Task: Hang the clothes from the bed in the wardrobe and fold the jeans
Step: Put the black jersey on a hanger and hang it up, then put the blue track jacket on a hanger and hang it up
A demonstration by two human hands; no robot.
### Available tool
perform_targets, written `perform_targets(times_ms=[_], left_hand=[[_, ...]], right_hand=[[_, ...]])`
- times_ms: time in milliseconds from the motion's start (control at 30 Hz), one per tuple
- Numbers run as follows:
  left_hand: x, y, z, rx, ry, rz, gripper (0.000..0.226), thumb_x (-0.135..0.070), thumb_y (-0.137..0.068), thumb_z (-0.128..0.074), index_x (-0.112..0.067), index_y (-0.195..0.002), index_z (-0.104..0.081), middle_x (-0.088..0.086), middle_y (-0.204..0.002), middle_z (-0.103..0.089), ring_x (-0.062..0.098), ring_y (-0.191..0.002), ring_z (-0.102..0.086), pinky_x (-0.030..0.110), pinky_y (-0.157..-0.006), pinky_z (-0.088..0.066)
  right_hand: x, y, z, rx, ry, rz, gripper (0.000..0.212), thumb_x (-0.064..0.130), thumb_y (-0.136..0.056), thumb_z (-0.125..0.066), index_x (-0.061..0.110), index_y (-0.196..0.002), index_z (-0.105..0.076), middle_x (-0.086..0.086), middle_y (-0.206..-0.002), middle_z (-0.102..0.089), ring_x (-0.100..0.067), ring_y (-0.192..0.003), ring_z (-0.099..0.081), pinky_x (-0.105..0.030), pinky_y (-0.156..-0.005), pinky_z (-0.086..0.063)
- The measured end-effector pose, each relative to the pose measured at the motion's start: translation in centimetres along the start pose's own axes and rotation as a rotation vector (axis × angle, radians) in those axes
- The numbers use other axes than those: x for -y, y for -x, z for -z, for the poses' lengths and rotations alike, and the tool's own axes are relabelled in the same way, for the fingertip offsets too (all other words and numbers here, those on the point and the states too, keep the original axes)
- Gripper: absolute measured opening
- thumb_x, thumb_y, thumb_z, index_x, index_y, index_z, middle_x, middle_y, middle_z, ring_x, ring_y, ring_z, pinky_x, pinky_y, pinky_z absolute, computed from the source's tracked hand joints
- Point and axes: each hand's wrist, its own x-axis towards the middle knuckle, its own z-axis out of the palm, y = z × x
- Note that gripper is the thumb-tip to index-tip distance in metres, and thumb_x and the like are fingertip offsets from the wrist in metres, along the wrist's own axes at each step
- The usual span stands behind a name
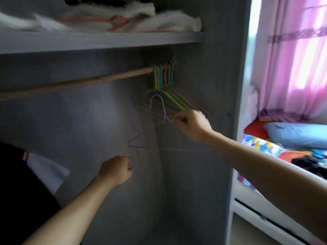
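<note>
Right hand (192, 125) pinches a lilac hanger (165, 113) (hook below the rod (70, 84))

pink curtains (300, 68) glowed with daylight on my right, a blue pillow (297, 133) lay below them, and white fluffy fabric (141, 13) sat heaped overhead.
</note>
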Motion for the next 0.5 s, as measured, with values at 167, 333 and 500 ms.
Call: perform_targets(times_ms=[167, 333, 500], left_hand=[[-9.1, 1.3, -2.3, 0.093, -0.020, -0.177, 0.023, -0.045, -0.089, -0.051, -0.026, -0.098, -0.060, 0.000, -0.109, -0.065, 0.024, -0.102, -0.062, 0.030, -0.080, -0.046], [-22.3, 3.1, -1.7, 0.071, -0.047, -0.380, 0.021, -0.043, -0.089, -0.051, -0.029, -0.100, -0.061, -0.002, -0.111, -0.065, 0.022, -0.104, -0.062, 0.030, -0.082, -0.046], [-38.5, 6.3, -2.0, 0.112, 0.042, -0.603, 0.023, -0.042, -0.088, -0.049, -0.028, -0.102, -0.061, -0.001, -0.110, -0.065, 0.022, -0.102, -0.062, 0.034, -0.085, -0.048]], right_hand=[[-8.1, 7.7, 7.1, -0.030, 0.092, -0.125, 0.008, 0.025, -0.082, -0.063, 0.023, -0.083, -0.071, 0.003, -0.071, -0.064, -0.022, -0.071, -0.060, -0.034, -0.065, -0.052], [-16.7, 17.4, 16.4, -0.114, 0.156, -0.317, 0.013, 0.029, -0.075, -0.060, 0.021, -0.071, -0.069, -0.001, -0.065, -0.066, -0.023, -0.066, -0.063, -0.033, -0.063, -0.049], [-24.9, 28.4, 27.6, -0.150, 0.295, -0.558, 0.036, 0.057, -0.077, -0.069, 0.024, -0.064, -0.066, 0.010, -0.055, -0.058, -0.008, -0.056, -0.053, -0.028, -0.054, -0.038]])
